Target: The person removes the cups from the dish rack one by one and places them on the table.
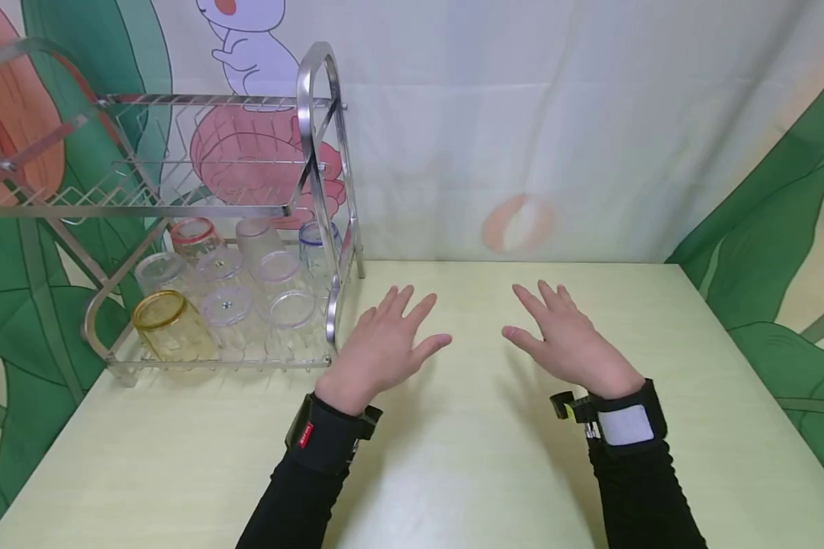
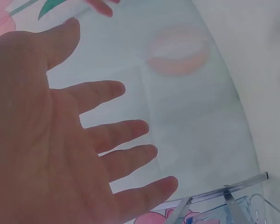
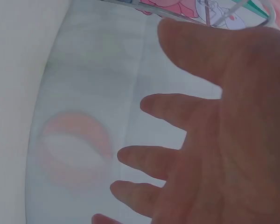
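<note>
My left hand [image 1: 384, 347] hovers over the table with its fingers spread and nothing in it. It is just to the right of a two-tier metal dish rack [image 1: 309, 137]. Over the table's middle right, my right hand [image 1: 573, 339] is held out the same way, fingers apart, palm bare in the right wrist view. On the rack's lower tier, several glasses stand upside down: a yellow glass [image 1: 174, 328] at the front left, a red-rimmed glass [image 1: 195, 238] and a blue-rimmed glass [image 1: 316, 248] at the back, and clear glasses [image 1: 233, 314] among them.
The rack's wire upper tier [image 1: 199, 164] hangs over the back glasses. Behind the pale table [image 1: 481, 457] hangs a white printed curtain [image 1: 522, 137]. Green patterned cloth [image 1: 796, 305] borders the table's right side. Each wrist wears a black strap with a small camera.
</note>
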Motion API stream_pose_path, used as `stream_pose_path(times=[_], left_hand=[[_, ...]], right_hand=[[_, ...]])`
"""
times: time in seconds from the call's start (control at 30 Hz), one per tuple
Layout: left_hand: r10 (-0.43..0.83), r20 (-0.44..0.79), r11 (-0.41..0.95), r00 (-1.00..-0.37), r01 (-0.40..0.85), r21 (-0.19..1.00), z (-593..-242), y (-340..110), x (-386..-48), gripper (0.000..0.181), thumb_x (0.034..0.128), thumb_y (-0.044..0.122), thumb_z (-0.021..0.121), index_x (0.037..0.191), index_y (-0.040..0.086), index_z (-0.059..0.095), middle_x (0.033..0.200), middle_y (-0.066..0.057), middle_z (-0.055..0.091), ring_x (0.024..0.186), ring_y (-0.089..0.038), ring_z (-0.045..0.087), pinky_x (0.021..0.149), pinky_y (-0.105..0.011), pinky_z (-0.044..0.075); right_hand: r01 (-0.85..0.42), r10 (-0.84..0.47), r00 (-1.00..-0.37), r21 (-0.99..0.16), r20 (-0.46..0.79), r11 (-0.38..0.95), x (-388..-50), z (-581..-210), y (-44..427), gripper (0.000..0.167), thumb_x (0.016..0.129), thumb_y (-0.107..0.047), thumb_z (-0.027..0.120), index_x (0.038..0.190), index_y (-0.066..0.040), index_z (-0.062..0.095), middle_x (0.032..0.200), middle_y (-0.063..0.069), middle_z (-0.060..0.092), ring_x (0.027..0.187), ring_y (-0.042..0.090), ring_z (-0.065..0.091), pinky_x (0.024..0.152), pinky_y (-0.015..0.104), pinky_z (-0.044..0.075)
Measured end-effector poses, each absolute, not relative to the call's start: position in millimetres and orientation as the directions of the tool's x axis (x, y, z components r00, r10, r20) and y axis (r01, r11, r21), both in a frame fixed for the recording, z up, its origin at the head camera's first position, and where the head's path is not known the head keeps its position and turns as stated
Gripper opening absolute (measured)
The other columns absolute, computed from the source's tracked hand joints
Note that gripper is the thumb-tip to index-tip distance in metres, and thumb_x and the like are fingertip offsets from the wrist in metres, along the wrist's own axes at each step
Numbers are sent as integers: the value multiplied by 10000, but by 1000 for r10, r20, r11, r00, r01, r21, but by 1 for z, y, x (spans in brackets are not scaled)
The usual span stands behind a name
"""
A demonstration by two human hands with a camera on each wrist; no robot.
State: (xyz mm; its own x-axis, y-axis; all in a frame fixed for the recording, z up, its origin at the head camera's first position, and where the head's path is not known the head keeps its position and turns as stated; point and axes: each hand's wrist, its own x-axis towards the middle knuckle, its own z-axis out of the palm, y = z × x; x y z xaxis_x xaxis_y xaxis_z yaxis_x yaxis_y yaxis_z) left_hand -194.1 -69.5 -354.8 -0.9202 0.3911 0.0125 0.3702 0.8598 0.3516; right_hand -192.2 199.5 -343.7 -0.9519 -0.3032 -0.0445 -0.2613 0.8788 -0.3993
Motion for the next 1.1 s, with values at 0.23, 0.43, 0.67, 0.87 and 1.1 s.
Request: stream_pose_path(times=[0.23,0.43,0.67,0.87,1.1], left_hand=[[397,40,852,-917,385,356,-342,-78,-189,709,1045,592,490,1591,147,419,1617,-183,420,1546,-369,339,1230,-575,342],[366,121,871,-923,385,305,-333,-88,-179,661,1032,536,566,1544,125,490,1541,-201,503,1457,-372,462,1139,-608,429],[291,243,910,-925,347,228,-325,-101,-174,598,1012,458,642,1498,124,542,1509,-227,523,1408,-410,492,1067,-659,466],[221,308,931,-925,294,218,-324,-119,-174,454,1011,286,671,1415,87,606,1471,-233,539,1376,-432,488,988,-661,506],[135,377,942,-916,237,239,-329,-139,-174,324,970,102,650,1287,43,687,1329,-265,585,1229,-443,548,805,-597,561]], right_hand=[[-270,-307,-951,-423,-22,865,-193,-335,201,706,1070,-434,532,1637,-90,288,1673,344,173,1550,597,45,1184,790,177],[-238,-314,-947,-507,-68,828,-193,-333,197,712,1068,-463,525,1646,-126,281,1706,273,159,1584,512,83,1238,708,189],[-208,-289,-955,-539,-70,816,-195,-329,196,704,1068,-473,516,1647,-146,284,1703,208,242,1590,408,207,1270,619,222],[-205,-293,-955,-602,-50,772,-195,-328,191,679,1068,-489,510,1639,-179,312,1699,121,304,1591,350,241,1278,579,236],[-184,-288,-956,-655,-52,732,-192,-334,182,638,1064,-515,504,1620,-234,366,1681,40,363,1579,294,296,1271,552,276]])
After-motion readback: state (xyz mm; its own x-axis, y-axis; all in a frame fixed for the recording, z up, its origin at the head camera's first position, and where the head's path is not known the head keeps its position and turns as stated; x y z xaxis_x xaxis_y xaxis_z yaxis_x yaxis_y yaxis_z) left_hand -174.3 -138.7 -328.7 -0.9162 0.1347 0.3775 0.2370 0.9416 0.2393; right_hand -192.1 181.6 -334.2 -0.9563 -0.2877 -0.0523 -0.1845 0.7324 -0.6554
